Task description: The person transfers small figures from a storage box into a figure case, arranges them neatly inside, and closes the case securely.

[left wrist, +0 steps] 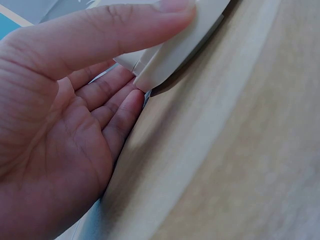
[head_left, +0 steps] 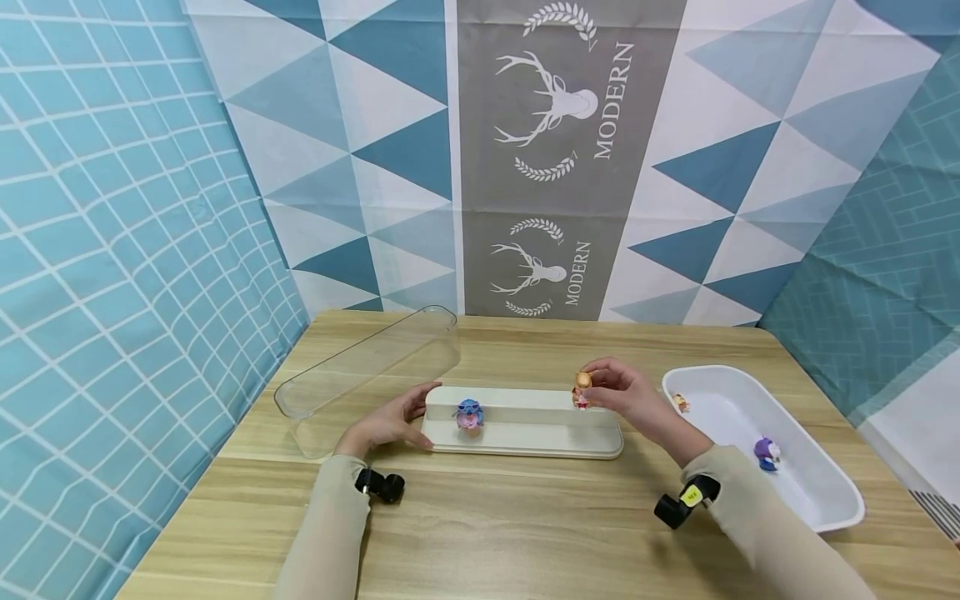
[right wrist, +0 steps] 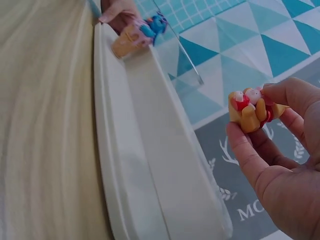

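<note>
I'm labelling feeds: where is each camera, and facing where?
Head: worn on the head, facing forward and down at the table; shows sleeves, left hand and right hand.
Left wrist: worn there, facing left hand holding the cream tray.
Right wrist: worn there, facing right hand pinching an orange figurine; left hand beyond.
Head and right wrist share the blue figurine.

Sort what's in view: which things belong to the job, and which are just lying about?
In the job:
orange figure, pinched by the right hand
cream base, held by the left hand
blue figure on it
white tray and its two figures, probably

Aside:
clear cover, untouched, possibly the base's
backdrop, hanging behind
</note>
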Tool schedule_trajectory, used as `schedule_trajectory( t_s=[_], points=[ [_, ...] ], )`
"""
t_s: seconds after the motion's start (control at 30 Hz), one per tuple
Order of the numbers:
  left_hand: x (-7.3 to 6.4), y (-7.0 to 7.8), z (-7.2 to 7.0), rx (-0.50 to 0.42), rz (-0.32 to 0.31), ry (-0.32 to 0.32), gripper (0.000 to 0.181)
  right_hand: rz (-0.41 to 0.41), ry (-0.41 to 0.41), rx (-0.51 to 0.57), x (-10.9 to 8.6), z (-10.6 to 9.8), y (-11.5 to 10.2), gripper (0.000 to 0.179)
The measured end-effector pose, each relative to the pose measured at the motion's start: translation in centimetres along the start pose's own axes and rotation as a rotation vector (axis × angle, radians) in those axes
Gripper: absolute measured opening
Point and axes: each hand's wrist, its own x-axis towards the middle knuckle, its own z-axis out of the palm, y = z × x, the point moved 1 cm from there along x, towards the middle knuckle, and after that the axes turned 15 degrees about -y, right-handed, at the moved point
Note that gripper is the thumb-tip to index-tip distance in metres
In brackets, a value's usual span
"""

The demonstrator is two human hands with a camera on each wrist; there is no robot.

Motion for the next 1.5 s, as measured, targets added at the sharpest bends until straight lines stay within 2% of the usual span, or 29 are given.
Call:
schedule_trajectory(
  t_s=[0.4, 0.7, 1.0, 1.17, 1.3, 1.5],
  points=[
    [0.0, -0.1, -0.1, 0.009, -0.001, 0.005, 0.109, -0.053, -0.075, 0.009, 1.1, 2.1, 0.7, 0.034],
    [0.0, -0.1, -0.1, 0.012, -0.004, 0.001, 0.11, -0.025, -0.092, 0.014, 1.4, 3.3, 1.4, 0.033],
    [0.0, 0.1, 0.1, 0.003, -0.001, 0.003, 0.109, -0.077, -0.108, 0.057, 2.1, 4.9, 1.9, 0.035],
    [0.0, 0.2, 0.2, 0.009, -0.011, 0.011, 0.11, -0.08, -0.102, 0.075, 2.4, 5.7, 2.0, 0.035],
    [0.0, 0.3, 0.1, 0.013, -0.015, 0.014, 0.11, -0.09, -0.088, 0.046, 2.7, 6.2, 2.1, 0.033],
    [0.0, 0.3, 0.2, 0.017, -0.024, 0.015, 0.109, -0.137, -0.062, -0.065, 3.0, 7.2, 2.5, 0.029]
  ],
)
